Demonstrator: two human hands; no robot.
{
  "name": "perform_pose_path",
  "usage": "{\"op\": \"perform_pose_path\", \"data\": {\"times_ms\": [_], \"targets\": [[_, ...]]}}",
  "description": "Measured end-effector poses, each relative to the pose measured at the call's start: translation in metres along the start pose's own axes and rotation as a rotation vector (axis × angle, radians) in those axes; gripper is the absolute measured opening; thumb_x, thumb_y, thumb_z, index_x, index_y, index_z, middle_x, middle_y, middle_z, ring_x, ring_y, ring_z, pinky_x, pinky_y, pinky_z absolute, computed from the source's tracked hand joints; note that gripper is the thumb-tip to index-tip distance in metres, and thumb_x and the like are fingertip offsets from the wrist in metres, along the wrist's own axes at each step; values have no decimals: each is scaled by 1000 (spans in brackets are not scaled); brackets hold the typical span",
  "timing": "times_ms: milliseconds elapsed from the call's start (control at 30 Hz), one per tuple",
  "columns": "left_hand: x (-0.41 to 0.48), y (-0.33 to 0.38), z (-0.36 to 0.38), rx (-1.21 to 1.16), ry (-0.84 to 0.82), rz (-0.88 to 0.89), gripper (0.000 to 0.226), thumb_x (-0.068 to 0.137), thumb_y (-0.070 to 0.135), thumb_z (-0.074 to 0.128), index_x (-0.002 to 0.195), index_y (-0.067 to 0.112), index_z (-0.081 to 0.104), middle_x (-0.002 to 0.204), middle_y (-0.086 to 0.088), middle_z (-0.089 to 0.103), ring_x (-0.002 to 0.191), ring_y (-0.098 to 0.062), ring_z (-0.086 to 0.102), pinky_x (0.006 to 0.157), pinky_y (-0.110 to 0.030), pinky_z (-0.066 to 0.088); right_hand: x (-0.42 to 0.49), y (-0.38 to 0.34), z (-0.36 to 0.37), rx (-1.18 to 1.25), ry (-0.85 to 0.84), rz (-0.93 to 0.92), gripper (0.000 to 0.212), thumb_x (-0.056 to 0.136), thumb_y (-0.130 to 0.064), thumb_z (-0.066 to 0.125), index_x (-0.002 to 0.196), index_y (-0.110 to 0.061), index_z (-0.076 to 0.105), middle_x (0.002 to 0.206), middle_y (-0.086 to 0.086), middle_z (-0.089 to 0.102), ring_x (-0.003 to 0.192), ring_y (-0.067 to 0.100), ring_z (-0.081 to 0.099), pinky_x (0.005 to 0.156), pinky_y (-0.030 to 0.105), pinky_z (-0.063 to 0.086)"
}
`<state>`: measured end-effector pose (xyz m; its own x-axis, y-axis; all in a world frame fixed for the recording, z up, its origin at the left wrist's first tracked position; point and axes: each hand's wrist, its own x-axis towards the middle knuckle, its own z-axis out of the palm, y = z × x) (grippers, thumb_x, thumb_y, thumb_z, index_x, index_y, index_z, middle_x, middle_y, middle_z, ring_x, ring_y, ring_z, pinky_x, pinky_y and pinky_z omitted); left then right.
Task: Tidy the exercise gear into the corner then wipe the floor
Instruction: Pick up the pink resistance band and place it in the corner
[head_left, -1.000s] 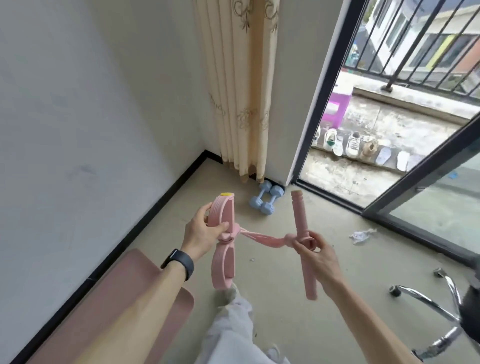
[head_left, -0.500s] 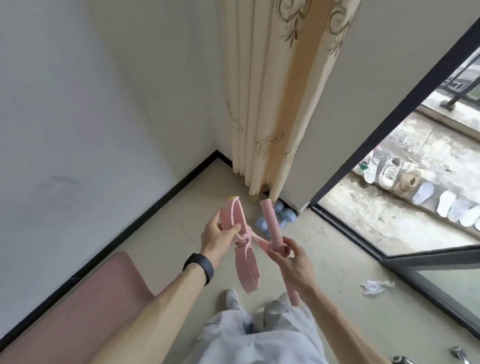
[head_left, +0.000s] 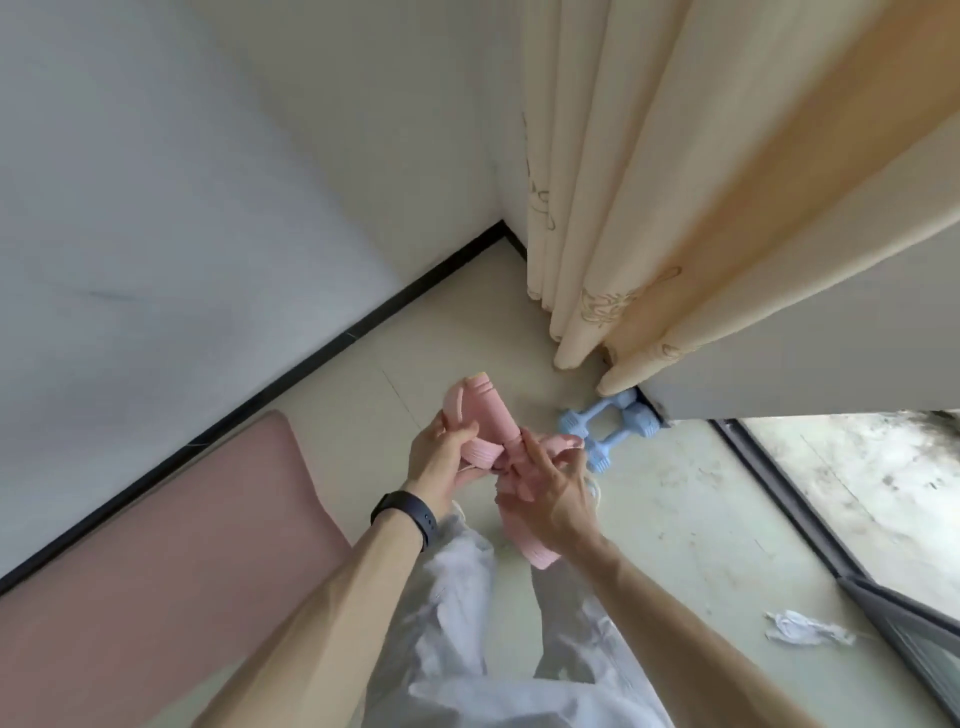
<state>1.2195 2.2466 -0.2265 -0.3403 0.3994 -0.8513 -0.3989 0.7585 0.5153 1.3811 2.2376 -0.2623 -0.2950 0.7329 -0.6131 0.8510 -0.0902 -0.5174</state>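
Since a second ago the two halves of the pink pull-rope trainer (head_left: 491, 410) have come together: the stretched bands have gone slack, the bar now lies against the foot loop, and the view has closed in on the corner. Seen from the head camera, the trainer is held in the air in front of the person, above the pale floor (head_left: 675, 519), bunched between both hands. The left hand (head_left: 441, 460) curls its fingers round the ribbed foot loop, thumb pressed on top. The right hand (head_left: 553, 496) pinches the bar's middle where the flat bands wrap it, its other fingers loosely spread. The bar is a matt, foam-looking cylinder, grooved near its upper end, its lower end poking out below the right hand. Two blue dumbbells (head_left: 610, 428) with ridged heads lie side by side at the foot of the cream curtain (head_left: 623, 208). A smooth pink mat (head_left: 156, 545) lies along the black skirting (head_left: 311, 358). A black wristband (head_left: 410, 512) circles the left wrist. Crumpled white paper (head_left: 805, 629) lies near the door track.
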Motion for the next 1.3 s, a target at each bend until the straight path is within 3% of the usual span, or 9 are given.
{"op": "perform_pose_path", "data": {"times_ms": [167, 367, 500, 567, 633, 733, 900, 1000, 1300], "targets": [[67, -14, 1, 4, -9, -104, 17, 91, 10, 63, 105, 18, 68, 106, -13, 70, 108, -36, 68, 64, -33, 59, 45, 19, 26, -105, -250, -63, 90, 95, -34, 59, 159, -25, -4, 154, 13, 38, 97, 33, 68, 76, 29, 48], [153, -29, -14, 223, -94, -126, 40, 87, 23, 70, 125, 19, 60, 125, -14, 65, 121, -33, 60, 89, -43, 57, 88, 31, 64, 272, -149, 124, 65, 95, -28, 56, 151, -36, 25, 97, 13, 72, 80, 34, 70, 72, 37, 56], [207, -46, -25, 1245, 10, 585, 101, 80, 67, 62, 158, 22, 17, 162, -16, 15, 149, -30, 16, 119, -43, 14, 118, 40, 109, 233, -80, 20, 58, 99, -32, 51, 151, -44, 30, 96, -9, 71, 79, 22, 71, 69, 24, 52], [235, -48, -32, 1763, -319, 941, 91, 76, 76, 51, 152, 29, 32, 162, -5, 25, 151, -24, 16, 118, -50, -3, 134, 49, 130, 194, -95, -27, 59, 96, -38, 38, 150, -54, 21, 101, -3, 69, 80, 29, 69, 68, 38, 57], [268, -55, -36, 2037, -618, 981, 68, 77, 60, 56, 135, 26, 49, 138, -1, 56, 138, -22, 41, 119, -51, 5, 153, 57, 148, 86, -92, -60, 68, 90, -34, 31, 146, -65, 9, 93, 0, 62, 73, 33, 63, 64, 45, 54], [311, -59, -33, 2119, -648, 838, 58, 83, 43, 62, 134, 21, 48, 130, 0, 58, 124, -24, 51, 116, -45, 21, 184, 66, 172, -5, -15, -80, 88, 85, -5, 49, 147, -59, 18, 84, -1, 59, 69, 30, 59, 62, 43, 53], [371, -66, -14, 2213, -698, 729, 39, 91, 41, 62, 126, 25, 60, 116, 2, 67, 119, -22, 60, 122, -51, 11, 233, 85, 192, -33, 123, 1, 68, 63, 7, 44, 119, -32, 45, 74, -23, 54, 63, 17, 49, 63, 35, 44], [404, -66, 7, 2234, -616, 831, 29, 94, 21, 58, 122, 28, 59, 93, 6, 70, 103, -22, 68, 121, -48, 17, 268, 101, 203, -30, 196, -13, 65, 62, 11, 49, 115, -27, 45, 74, -23, 48, 65, 21, 51, 62, 33, 38], [553, -82, 94, 2159, -350, 1177, 31, 83, 5, 60, 113, 14, 59, 106, -2, 69, 99, -29, 64, 90, -41, 38, 411, 184, 235, -206, 543, -43, 68, 68, -1, 25, 131, -17, 44, 80, 3, 59, 69, 31, 49, 68, 44, 42]]}}
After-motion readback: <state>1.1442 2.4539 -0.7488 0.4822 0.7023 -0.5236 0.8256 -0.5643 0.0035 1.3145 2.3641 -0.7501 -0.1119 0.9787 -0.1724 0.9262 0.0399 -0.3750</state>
